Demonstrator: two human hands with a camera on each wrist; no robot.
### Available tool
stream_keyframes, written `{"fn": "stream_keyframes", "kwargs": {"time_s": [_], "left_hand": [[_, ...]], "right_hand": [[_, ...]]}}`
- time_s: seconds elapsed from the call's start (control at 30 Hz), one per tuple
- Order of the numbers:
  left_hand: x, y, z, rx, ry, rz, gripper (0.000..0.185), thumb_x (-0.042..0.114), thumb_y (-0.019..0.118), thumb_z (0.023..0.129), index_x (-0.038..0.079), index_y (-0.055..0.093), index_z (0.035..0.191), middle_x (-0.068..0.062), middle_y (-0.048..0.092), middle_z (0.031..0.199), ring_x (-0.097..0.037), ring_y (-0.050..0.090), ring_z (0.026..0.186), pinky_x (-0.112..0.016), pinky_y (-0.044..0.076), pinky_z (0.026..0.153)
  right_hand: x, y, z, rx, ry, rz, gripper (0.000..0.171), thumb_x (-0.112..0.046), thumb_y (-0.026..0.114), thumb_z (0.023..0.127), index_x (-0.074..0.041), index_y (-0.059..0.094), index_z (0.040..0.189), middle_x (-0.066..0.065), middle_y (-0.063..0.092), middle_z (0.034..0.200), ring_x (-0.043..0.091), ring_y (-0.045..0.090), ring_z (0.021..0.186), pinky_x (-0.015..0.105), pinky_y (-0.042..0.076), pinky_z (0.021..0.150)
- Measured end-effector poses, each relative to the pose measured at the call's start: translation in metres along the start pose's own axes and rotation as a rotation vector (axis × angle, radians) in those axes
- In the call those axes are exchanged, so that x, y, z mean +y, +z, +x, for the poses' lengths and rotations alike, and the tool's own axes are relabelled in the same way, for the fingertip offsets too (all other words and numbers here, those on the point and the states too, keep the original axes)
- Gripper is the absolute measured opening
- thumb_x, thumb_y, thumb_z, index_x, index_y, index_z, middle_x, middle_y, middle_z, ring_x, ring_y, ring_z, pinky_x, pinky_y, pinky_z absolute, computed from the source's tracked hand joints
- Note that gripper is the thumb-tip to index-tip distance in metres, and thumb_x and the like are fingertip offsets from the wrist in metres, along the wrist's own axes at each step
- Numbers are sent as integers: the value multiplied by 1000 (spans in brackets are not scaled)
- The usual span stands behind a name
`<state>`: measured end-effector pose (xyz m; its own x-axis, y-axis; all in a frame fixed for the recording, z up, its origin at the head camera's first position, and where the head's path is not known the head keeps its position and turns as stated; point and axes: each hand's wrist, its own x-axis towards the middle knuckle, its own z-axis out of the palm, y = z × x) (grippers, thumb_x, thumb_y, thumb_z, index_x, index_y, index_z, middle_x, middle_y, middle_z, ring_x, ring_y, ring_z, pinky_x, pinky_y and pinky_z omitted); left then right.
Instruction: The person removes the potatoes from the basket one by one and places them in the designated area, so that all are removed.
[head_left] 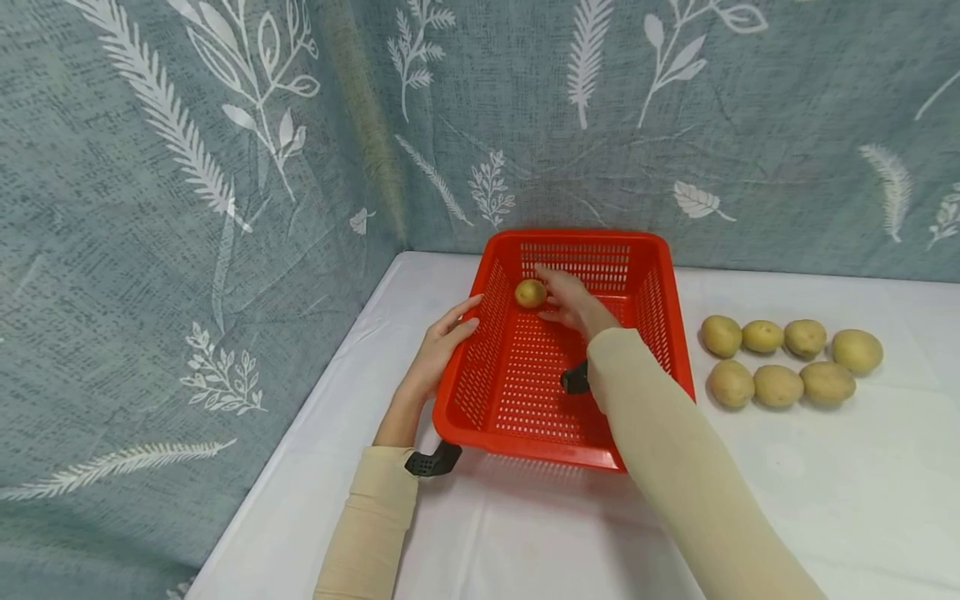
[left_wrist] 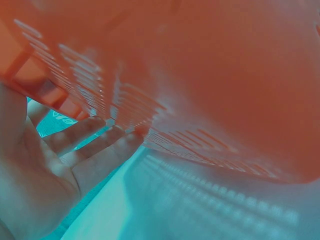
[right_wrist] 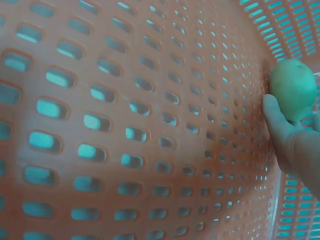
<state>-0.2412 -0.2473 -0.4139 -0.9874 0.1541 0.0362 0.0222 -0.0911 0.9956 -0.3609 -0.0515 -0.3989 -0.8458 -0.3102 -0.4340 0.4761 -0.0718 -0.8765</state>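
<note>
Red plastic basket [head_left: 652,321]: perforated walls and floor, standing on the white tabletop [head_left: 825,492] close to the patterned blue-grey curtain [head_left: 187,208] behind and to the left.

Potato [head_left: 530,292]: small, yellowish, inside the basket at its far left corner, near the left wall; in the right wrist view [right_wrist: 294,89] seen against the perforated plastic, with a fingertip touching its lower edge.

Right hand [head_left: 573,302]: reaching into the basket, fingers [head_left: 551,279] loosely curved about the potato and touching it; a full grip cannot be told from these views. Beige sleeve [head_left: 675,450] crossing the basket's near right corner.

Left hand [head_left: 441,346]: outside the basket, laid against its left wall; fingers [left_wrist: 95,150] straight and slightly spread, tips touching the wall and rim, holding nothing. Beige sleeve on this arm too.

Loose potatoes [head_left: 780,360]: seven, on the tabletop just right of the basket, in two rows, four behind and three in front, neighbours touching or nearly so.

Black wrist mounts [head_left: 432,461]: one at each wrist.
</note>
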Motion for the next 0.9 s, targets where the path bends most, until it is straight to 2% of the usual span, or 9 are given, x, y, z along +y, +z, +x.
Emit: {"fn": "stream_keyframes", "kwargs": {"time_s": [0.1,0.27,0.73,0.9], "left_hand": [[0,0,0,0,1,-1,46,17,45,102,13,37,147,-20,45,131,-30,53,106,-33,52,77],[0,1,-1,-1,5,-12,46,16,44,102,14,37,147,-21,44,132,-33,52,107,-34,52,77],[-1,0,0,-5,9,-14,47,17,46,101,15,38,147,-20,45,131,-36,52,109,-36,53,78],[-2,0,1,-3,9,-17,46,17,45,101,14,38,147,-20,45,130,-33,53,106,-34,53,77]], "right_hand": [[4,0,5,10,-11,-16,57,-35,48,100,-10,31,148,8,30,148,28,31,133,43,37,102],[5,2,7,33,-11,-29,54,-31,51,99,-8,37,145,9,34,145,27,34,131,42,38,101],[7,4,7,27,-44,-114,54,-21,54,99,-5,32,146,12,32,147,27,32,133,42,38,101],[6,6,5,30,-65,-168,53,-21,54,99,-7,33,146,13,35,145,27,38,130,41,41,99]]}}
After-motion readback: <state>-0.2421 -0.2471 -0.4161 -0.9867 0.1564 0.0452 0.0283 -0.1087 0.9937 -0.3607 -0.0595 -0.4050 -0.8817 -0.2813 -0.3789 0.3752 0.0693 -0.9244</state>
